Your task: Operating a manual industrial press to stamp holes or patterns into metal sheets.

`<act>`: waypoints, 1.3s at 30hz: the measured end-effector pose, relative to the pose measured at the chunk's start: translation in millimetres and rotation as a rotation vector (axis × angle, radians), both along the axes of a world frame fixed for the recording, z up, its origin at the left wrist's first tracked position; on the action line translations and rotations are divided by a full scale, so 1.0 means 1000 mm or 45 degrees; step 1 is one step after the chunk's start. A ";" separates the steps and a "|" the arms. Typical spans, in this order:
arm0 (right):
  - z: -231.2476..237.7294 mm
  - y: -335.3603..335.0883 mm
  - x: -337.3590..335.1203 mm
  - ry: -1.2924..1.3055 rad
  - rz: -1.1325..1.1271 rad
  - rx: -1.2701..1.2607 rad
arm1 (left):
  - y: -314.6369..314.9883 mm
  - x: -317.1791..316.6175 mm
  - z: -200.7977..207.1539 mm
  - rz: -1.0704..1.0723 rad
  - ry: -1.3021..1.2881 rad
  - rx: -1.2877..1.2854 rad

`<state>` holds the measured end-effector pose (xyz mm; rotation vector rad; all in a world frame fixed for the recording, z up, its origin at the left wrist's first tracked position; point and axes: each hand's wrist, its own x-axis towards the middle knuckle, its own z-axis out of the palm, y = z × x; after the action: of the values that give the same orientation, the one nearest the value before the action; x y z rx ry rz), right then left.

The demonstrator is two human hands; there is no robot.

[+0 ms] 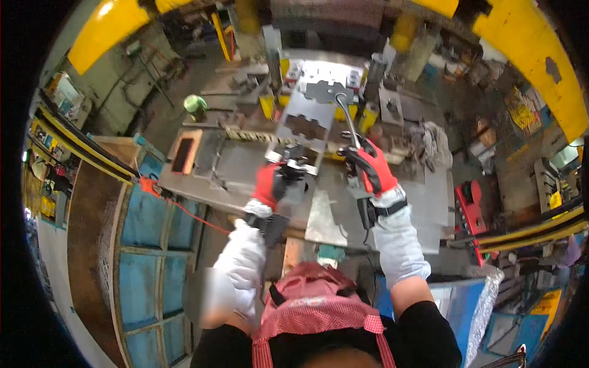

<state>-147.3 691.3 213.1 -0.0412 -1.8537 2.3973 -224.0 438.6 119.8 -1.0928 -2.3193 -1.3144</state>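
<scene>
My right hand (pixel 373 165), in a red and black glove, is closed around the handle of a long metal rod tool (pixel 350 118) with a round end. That end rests on or just over a flat grey metal plate (pixel 323 92) with notched edges, at the far end of a sheet metal strip (pixel 293 111). A cutout of similar notched outline shows dark in the strip. My left hand (pixel 274 183), gloved the same way, is at the strip's near end. Its fingers are blurred behind dark and white parts, so their grip is unclear.
The strip lies on a metal worktable (pixel 245 162) holding a framed orange-edged block (pixel 186 153), a pale triangular sheet (pixel 324 221) and a grey rag (pixel 434 144). Yellow machine guards (pixel 534 55) arch overhead. A blue-panelled crate (pixel 156 251) stands left, a red rack (pixel 471 214) right.
</scene>
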 end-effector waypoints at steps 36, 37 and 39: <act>-0.102 -0.044 0.121 -0.451 -0.178 0.088 | -0.414 0.092 -0.015 0.821 -0.638 1.472; -0.100 -0.050 0.115 -0.450 -0.148 0.073 | -0.360 0.092 -0.013 0.776 -0.846 1.217; -0.093 -0.061 0.090 -0.419 0.012 0.030 | -0.361 0.117 -0.095 0.838 -0.935 0.660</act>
<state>-57.1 629.9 120.6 -0.4509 -2.0137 2.4971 -107.0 78.0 24.4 0.3615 -2.1984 -2.0235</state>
